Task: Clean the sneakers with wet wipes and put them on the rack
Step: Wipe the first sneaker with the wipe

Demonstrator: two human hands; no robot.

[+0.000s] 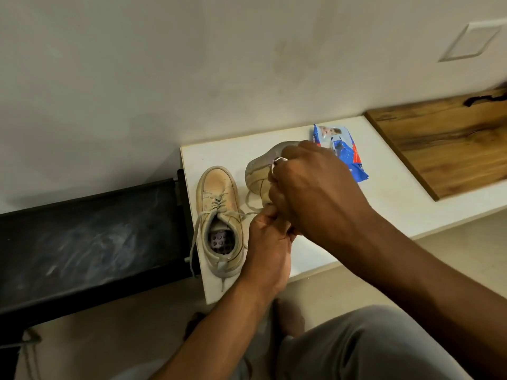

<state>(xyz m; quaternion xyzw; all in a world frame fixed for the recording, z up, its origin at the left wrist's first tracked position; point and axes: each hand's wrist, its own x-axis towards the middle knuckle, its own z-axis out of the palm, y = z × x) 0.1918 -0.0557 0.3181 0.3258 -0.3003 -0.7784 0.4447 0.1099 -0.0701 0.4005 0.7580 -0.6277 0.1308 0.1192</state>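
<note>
Two sneakers on the white bench (pixel 384 187) — tan, scuffed, laces loose. First sneaker (pixel 219 223) sits flat on its sole near the bench's left edge, no hand on it. Second sneaker (pixel 256 174) is just beside it, lifted and tipped, toe toward the wall.

Left hand (pixel 270 242) grips its heel end from below, fingers wrapped round. Right hand (pixel 310 187) lies over the upper, fingers curled down. A scrap of white shows at the knuckles, which I take for a wipe (pixel 280 159) pinched there; most of it is hidden, so not certain.

Wet wipes pack (pixel 348 160), blue, lies behind the hands. Black rack (pixel 82 237) stands against the bench's left end, its top dusty. Wooden board (pixel 444 149) lies far right.

Risks, as I judge them:
- A lace of the first sneaker hangs over the bench edge toward the rack — the lifted shoe or a forearm could snag it and drag that shoe off.
- Hard rubbing against a one-handed heel hold could twist the shoe free.
- Dust on the rack could soil cleaned soles.
</note>
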